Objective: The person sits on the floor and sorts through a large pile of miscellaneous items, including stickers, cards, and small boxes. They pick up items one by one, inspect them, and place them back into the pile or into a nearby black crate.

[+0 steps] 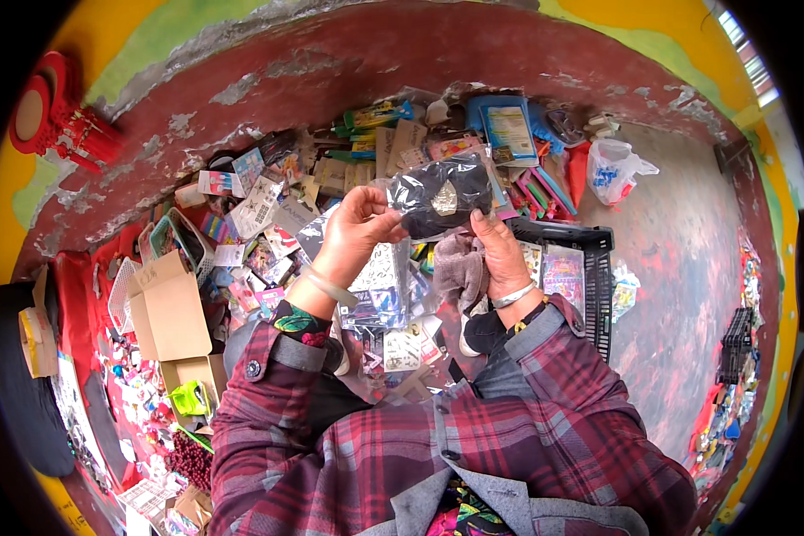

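Both hands hold up a clear plastic packet (pixel 420 198) with a black item inside that bears a pale, shiny emblem. My left hand (pixel 363 223) pinches its left edge between thumb and fingers. At the lower right corner, my right hand (pixel 502 256) grips it, with the thumb on the front. A grey-brown cloth (pixel 460 268) shows just below the packet, beside my right hand; I cannot tell what supports it. Under my forearms lie more clear bags with printed cards (pixel 380 281), close to my shoes.
A black plastic crate (pixel 601 295) with packaged goods stands at right. Heaped packages (pixel 268 210) spread along the red wall. An open cardboard box (pixel 171 308) and a basket (pixel 180 241) are at left. A white plastic bag (pixel 615 170) sits on the floor at far right.
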Available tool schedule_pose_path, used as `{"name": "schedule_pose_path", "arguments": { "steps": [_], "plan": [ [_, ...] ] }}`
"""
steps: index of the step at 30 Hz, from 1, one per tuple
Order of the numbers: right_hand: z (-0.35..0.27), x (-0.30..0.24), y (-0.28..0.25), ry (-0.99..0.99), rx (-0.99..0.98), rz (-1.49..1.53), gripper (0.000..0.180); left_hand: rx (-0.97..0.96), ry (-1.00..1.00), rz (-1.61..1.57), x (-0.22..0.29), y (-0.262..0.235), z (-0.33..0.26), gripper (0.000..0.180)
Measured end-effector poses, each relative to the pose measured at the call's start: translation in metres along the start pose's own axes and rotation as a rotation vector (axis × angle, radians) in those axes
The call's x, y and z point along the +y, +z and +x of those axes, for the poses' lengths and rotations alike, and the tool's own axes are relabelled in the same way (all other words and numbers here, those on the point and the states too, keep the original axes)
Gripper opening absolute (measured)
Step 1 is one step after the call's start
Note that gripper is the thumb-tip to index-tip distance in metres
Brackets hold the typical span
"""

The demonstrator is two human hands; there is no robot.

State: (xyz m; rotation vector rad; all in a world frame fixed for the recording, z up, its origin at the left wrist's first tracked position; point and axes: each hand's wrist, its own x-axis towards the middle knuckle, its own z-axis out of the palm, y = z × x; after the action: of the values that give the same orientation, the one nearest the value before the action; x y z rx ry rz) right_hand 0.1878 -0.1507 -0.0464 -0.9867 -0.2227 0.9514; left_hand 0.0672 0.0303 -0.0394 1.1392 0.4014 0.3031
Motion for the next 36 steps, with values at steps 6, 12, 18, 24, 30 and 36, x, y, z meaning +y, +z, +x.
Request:
{"name": "schedule_pose_path", "arguments": {
  "steps": [6,12,18,24,30,36],
  "plan": [
    [0.001,0.003,-0.003,-0.112,0.04,-0.133,0.027,-0.028,-0.206,-0.361,0.008,0.004,-0.006,0.026],
    [-0.005,0.001,0.007,-0.049,-0.003,-0.125,0.027,-0.052,-0.232,-0.064,0.008,0.002,-0.006,0.017],
    [-0.005,0.009,0.007,0.055,-0.084,-0.231,0.021,0.128,0.286,0.449,-0.035,-0.022,0.014,0.013],
    [-0.002,-0.007,0.001,-0.012,-0.017,-0.16,0.038,0.023,0.14,0.176,0.002,-0.007,0.0,0.035],
    [0.003,-0.001,-0.003,-0.069,-0.04,-0.283,0.033,-0.055,0.037,-0.057,0.014,0.005,-0.009,0.035],
    [0.005,-0.002,-0.01,-0.105,0.162,-0.136,0.028,0.022,-0.068,-0.019,0.017,-0.021,-0.009,0.023]
  ]
}}
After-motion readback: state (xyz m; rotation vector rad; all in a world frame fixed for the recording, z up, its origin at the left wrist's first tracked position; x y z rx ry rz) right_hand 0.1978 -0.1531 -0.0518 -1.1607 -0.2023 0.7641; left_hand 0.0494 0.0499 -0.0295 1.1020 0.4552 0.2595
